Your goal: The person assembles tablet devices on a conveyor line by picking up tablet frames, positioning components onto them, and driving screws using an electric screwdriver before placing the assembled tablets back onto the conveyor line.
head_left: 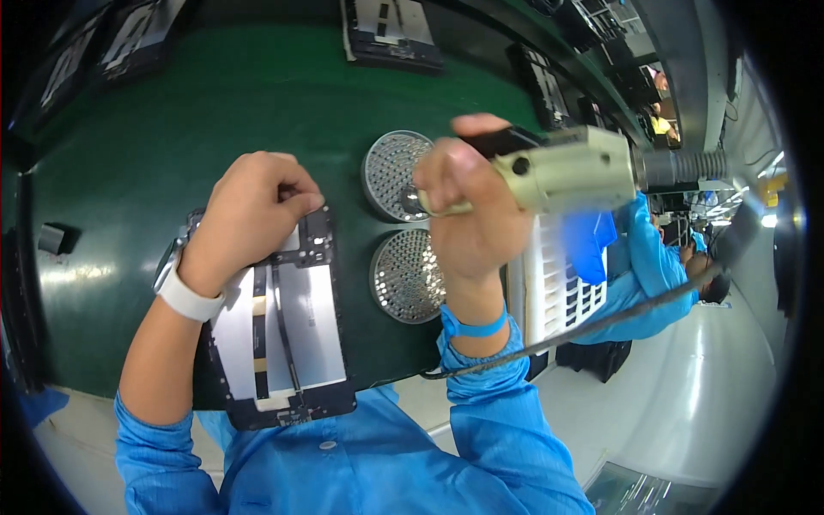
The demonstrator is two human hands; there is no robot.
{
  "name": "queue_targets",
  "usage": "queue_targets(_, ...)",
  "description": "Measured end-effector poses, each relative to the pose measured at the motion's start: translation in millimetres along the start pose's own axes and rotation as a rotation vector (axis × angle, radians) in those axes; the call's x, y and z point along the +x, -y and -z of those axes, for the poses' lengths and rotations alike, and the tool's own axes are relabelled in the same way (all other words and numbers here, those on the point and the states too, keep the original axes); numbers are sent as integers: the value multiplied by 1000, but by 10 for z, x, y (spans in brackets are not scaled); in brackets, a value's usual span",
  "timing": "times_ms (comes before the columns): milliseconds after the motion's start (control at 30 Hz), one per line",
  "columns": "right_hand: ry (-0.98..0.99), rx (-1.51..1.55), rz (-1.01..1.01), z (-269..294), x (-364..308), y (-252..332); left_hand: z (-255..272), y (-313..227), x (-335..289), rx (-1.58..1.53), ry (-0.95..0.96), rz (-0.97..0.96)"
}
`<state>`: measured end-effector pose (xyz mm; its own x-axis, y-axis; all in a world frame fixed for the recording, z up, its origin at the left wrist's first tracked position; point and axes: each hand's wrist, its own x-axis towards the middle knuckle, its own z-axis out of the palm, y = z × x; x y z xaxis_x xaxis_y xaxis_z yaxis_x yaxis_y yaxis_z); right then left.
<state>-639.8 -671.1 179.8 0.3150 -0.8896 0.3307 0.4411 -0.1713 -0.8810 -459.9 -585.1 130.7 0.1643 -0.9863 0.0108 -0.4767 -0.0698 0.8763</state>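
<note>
A tablet-like device (313, 322) with its back off lies at the table's front edge, showing silver panels, dark ribbon cables and a black frame. My left hand (249, 210) rests over its far end, thumb and fingers drawn together; whatever they pinch is too small or hidden to name. In my right hand (481, 206) is a pale green electric screwdriver (575, 172), blurred by motion, its cable running from the right end. The tool's front end is over a round grey dish (390, 167) dotted with small screws. A second such dish (403, 279) sits nearer me.
More opened devices (390, 30) lie along the far side of the green table (112, 189). A small black block (53, 239) is at the left. To the right stands a white slotted rack (558, 296) with blue pieces. A person in blue (648, 275) is beyond it.
</note>
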Motion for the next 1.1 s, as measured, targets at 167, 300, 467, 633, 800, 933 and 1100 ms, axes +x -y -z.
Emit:
queue_targets(167,-70,-97,-3,343,-82,-147,-60,-40,9,-58,-5,18)
queue_targets(300,-78,-37,-92,363,-96,-252,-42,-101,11,-78,2,68)
queue_targets(467,-63,-16,-122,415,-66,-321,-43,-124,61,-69,15,82)
queue_targets(633,-74,-41,-111,458,-57,-305,-69,-137,98,-90,24,89)
queue_targets(800,-52,-53,-112,408,-75,-361,-32,-76,66,-89,17,72)
queue_targets(933,-47,-139,-49,348,-90,-265,-67,26,71,-60,-22,-52)
queue_targets(1100,101,93,9,-95,-38,-66,-34,70,60,-4,-27,-24)
